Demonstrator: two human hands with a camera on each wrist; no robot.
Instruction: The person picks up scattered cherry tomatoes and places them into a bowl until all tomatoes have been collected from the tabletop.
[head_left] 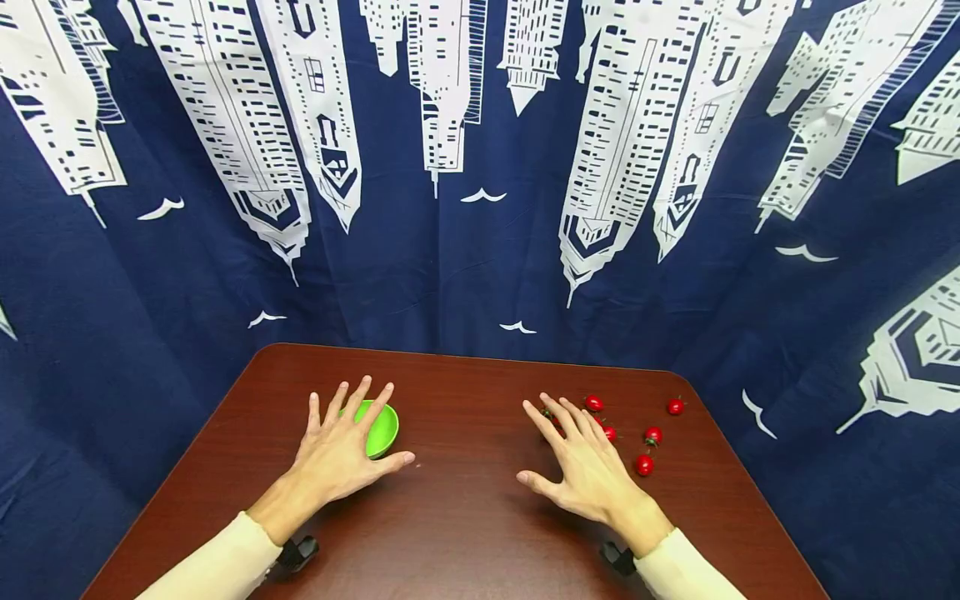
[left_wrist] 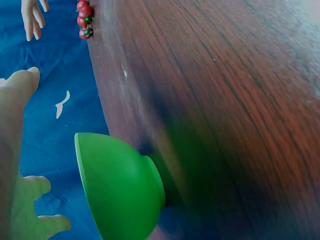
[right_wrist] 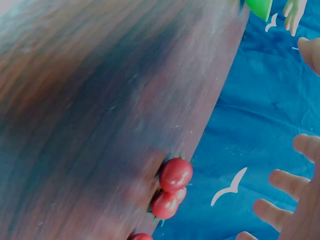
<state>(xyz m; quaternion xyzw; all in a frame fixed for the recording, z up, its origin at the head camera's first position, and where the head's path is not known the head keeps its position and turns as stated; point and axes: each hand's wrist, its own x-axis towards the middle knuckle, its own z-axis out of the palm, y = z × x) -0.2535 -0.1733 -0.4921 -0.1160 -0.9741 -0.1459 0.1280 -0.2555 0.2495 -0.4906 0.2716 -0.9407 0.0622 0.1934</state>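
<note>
My left hand (head_left: 337, 454) hovers with spread fingers above a green bowl (head_left: 384, 433), hiding part of it in the head view. In the left wrist view the bowl (left_wrist: 120, 187) stands upright on its foot, apart from the fingers. On the right, my right hand (head_left: 588, 475) is held over the table, its fingers spread and nothing in them. Several small red cherry tomatoes (head_left: 644, 465) with green stems lie around and beyond it, some partly hidden by the fingers. The right wrist view shows a few tomatoes (right_wrist: 176, 174) below the hand.
Both hands are over a dark reddish-brown wooden table (head_left: 450, 517) with rounded far corners. A blue curtain (head_left: 420, 275) printed with white buildings and birds hangs behind and beside it. A dark strap (head_left: 297, 553) shows at the left wrist, and another (head_left: 618, 558) at the right.
</note>
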